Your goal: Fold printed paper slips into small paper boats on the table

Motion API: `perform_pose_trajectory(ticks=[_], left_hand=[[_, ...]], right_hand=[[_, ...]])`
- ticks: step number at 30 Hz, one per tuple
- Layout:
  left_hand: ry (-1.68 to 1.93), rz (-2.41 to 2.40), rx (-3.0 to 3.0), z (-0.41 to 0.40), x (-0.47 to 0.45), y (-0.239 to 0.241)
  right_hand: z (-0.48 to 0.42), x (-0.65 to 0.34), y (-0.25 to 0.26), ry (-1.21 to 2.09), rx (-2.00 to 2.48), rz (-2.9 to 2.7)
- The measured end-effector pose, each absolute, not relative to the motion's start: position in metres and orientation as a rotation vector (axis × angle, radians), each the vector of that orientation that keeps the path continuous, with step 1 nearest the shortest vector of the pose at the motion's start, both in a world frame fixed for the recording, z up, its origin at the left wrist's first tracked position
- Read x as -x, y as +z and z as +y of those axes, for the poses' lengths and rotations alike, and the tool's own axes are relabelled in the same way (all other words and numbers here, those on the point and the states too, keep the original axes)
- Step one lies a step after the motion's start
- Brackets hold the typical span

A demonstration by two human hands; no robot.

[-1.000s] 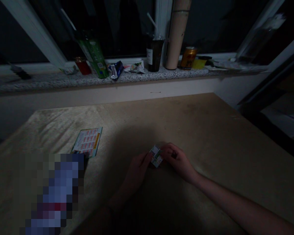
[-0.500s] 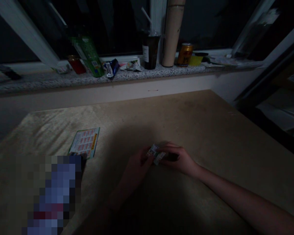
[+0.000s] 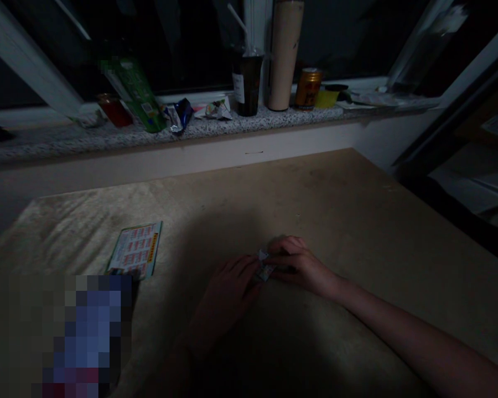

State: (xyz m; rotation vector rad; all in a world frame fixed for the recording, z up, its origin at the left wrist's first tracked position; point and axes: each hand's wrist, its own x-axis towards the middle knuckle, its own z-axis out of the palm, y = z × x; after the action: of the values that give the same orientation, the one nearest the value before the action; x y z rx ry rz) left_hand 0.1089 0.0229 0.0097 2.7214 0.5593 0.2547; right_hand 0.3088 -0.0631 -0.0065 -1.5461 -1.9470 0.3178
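Observation:
Between my two hands is a small piece of folded printed paper [image 3: 265,272], pale with dark and greenish marks, low over the table or on it. My left hand [image 3: 228,284] reaches it from the left, fingers long and close together at its left edge, thumb lower down. From the right, my right hand [image 3: 309,271] has its fingertips closed on the paper's right side. Fingers and deep shadow cover part of the paper, so its exact folds do not show.
A printed card [image 3: 136,250] lies on the tan table [image 3: 323,193] at left, beside a pixelated blue object [image 3: 87,326]. Along the granite sill [image 3: 207,128] stand a green bottle [image 3: 139,97], a dark cup with straw [image 3: 247,83], a beige cylinder [image 3: 283,55] and a gold can [image 3: 308,88].
My left hand has shifted from a thumb-on-top pinch to longer, flatter fingers at the paper's edge. My right fingers have closed in over the paper, and less of it shows. The view has turned slightly.

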Motion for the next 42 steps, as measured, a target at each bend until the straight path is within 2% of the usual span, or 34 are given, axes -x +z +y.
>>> perform_pose_trajectory(ticks=[18,25,32,42], left_hand=[[0.364,0.516,-2.611,0.034,-0.118,-0.001],[0.490,0.715,-2.550,0.031,-0.121,-0.007],[0.399,0.843,-2.690,0.032,-0.126,-0.004],[0.387,0.843,-2.640,0.033,-0.128,-0.006]], right_hand=[[-0.061,-0.316,-0.006,0.371,1.489,-1.909],[-0.059,-0.310,-0.009,0.196,1.739,-1.848],[-0.053,-0.298,-0.008,0.014,2.023,-1.933],[-0.049,-0.284,-0.009,-0.105,2.001,-2.166]])
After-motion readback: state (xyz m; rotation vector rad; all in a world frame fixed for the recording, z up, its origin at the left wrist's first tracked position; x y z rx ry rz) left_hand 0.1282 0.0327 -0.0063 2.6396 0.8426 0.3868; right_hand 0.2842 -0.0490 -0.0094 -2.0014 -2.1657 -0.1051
